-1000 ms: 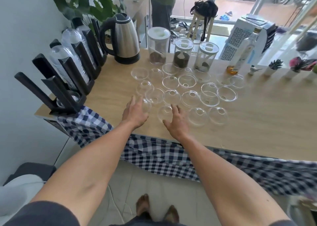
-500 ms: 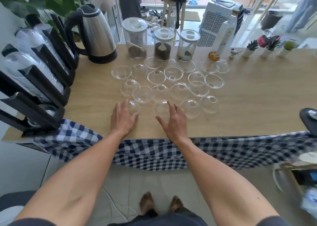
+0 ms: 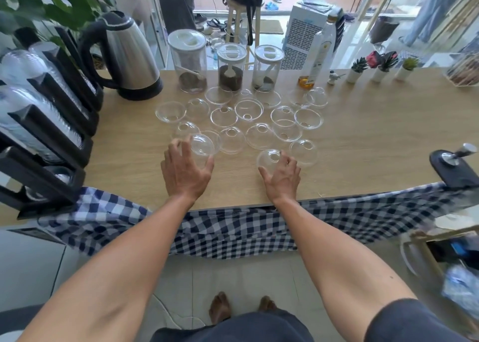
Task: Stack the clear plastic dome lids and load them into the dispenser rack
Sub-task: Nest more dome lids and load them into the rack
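As arms extend palms-down, left hand point(image 3: 185, 171) grips left lid point(image 3: 202, 145), right hand point(image 3: 282, 177) right lid point(image 3: 269, 158).

clear glossy plastic lids point(image 3: 255, 140), matt wood counter point(image 3: 363, 144)
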A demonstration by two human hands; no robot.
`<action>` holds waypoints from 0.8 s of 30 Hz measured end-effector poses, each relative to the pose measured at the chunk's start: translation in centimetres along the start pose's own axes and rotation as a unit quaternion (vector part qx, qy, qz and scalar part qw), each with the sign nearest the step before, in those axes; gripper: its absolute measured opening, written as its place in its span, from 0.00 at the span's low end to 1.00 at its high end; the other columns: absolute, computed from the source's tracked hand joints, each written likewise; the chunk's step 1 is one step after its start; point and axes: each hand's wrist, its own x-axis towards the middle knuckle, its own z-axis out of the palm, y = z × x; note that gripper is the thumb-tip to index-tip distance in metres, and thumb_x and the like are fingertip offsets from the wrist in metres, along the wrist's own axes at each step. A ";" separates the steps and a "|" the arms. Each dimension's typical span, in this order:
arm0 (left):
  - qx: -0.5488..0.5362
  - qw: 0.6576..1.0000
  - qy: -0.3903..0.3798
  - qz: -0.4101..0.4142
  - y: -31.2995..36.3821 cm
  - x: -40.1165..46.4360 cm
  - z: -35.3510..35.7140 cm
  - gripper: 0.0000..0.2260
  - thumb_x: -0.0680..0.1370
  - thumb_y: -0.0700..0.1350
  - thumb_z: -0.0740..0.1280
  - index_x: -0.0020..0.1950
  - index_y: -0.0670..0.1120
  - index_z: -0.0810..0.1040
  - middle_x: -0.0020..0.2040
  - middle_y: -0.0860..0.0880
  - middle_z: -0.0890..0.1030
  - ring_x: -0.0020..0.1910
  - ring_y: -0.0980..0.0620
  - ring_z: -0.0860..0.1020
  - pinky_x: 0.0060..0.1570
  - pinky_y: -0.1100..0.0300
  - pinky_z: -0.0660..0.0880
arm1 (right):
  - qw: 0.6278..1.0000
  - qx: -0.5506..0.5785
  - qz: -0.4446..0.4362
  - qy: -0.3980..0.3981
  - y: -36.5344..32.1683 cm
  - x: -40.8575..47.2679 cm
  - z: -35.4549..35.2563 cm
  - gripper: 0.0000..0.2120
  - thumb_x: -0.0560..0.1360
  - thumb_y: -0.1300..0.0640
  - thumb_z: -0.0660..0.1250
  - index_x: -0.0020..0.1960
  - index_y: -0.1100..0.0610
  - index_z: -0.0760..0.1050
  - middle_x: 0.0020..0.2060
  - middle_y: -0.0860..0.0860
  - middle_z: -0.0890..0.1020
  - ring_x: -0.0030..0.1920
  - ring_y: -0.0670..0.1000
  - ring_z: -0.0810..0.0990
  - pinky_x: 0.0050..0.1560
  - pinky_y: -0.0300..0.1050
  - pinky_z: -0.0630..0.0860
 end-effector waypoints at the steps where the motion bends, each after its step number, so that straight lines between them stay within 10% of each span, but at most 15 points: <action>1: -0.009 1.000 -0.003 0.006 0.5 0.0 0.1 0.32 0.74 0.62 0.71 0.73 0.49 0.67 0.63 0.43 0.73 0.54 0.44 0.75 0.48 0.51 0.75 | 1.000 0.005 -0.008 -0.012 0.0 -0.1 0.2 0.38 0.77 0.43 0.72 0.80 0.54 0.59 0.71 0.60 0.69 0.71 0.61 0.68 0.69 0.57 0.70; 13: -0.096 0.974 -0.150 0.140 8.4 -1.2 4.7 0.37 0.75 0.62 0.71 0.78 0.45 0.64 0.70 0.45 0.71 0.64 0.44 0.74 0.61 0.48 0.77 | 0.995 0.070 0.007 0.070 4.0 2.3 -4.7 0.29 0.82 0.51 0.62 0.79 0.56 0.58 0.72 0.59 0.69 0.69 0.59 0.69 0.69 0.54 0.67; 24: -0.110 0.970 -0.209 0.056 11.8 -3.8 8.8 0.38 0.74 0.59 0.75 0.78 0.48 0.63 0.71 0.48 0.70 0.67 0.47 0.73 0.65 0.52 0.75 | 0.995 -0.002 0.006 -0.096 8.7 9.5 -6.0 0.45 0.77 0.44 0.73 0.84 0.53 0.51 0.82 0.55 0.60 0.81 0.60 0.59 0.77 0.60 0.60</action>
